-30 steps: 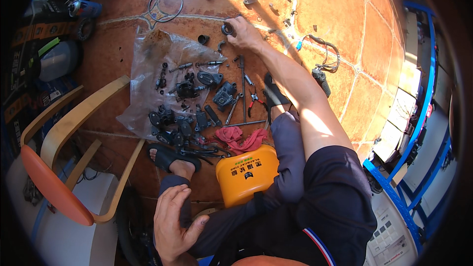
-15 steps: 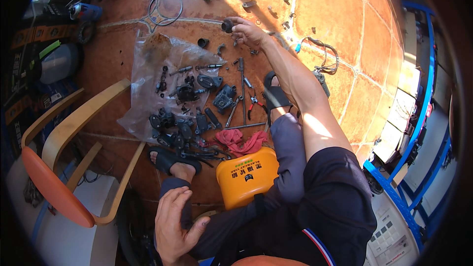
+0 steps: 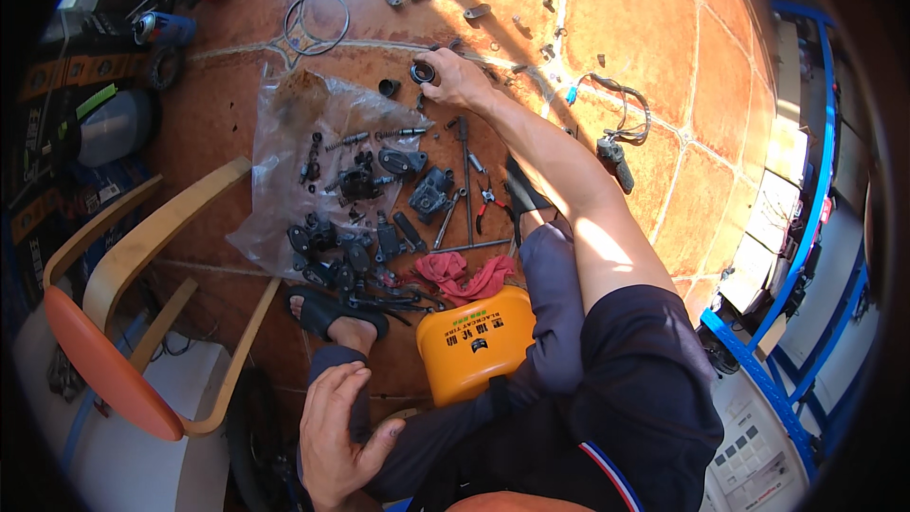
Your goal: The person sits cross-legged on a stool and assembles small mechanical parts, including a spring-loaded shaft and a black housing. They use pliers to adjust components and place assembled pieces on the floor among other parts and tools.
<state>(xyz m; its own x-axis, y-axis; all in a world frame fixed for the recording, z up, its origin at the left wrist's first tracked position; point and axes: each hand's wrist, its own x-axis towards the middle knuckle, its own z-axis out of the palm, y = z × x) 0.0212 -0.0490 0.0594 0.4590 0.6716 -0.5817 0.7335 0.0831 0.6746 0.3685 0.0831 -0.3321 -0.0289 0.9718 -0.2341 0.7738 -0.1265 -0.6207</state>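
The dark ring-shaped part (image 3: pixel 423 72) is at the person's right hand (image 3: pixel 457 79), over the tiled floor (image 3: pixel 531 133), just beyond the upper right edge of the clear plastic sheet (image 3: pixel 280 128). Thumb and fingers close around the ring's side, leaving its round opening exposed; whether its underside touches the tiles, I cannot tell. The step in hand looks like one-handed handling of this single piece, either placing it or picking it up. If it is to be put down, the next move calls for a level lowering and a loosened pinch, clear of the small black cup (image 3: pixel 389 87) by the sheet's upper right edge. The far fingertips are hidden behind the hand, and a dark sliver beyond the knuckles is partly covered and hard to name. On the sheet, springs (image 3: pixel 348 140) lie toward the right edge, while black parts (image 3: pixel 327 248) crowd the lower edge, overlapping too closely to count. Farther out, red-handled pliers (image 3: pixel 485 206) lie off the sheet's right side, partly lost near the shoe (image 3: pixel 524 192). The left hand (image 3: pixel 336 431) rests near the left knee, fingers loosely extended, apparently holding nothing, though its underside is out of sight.
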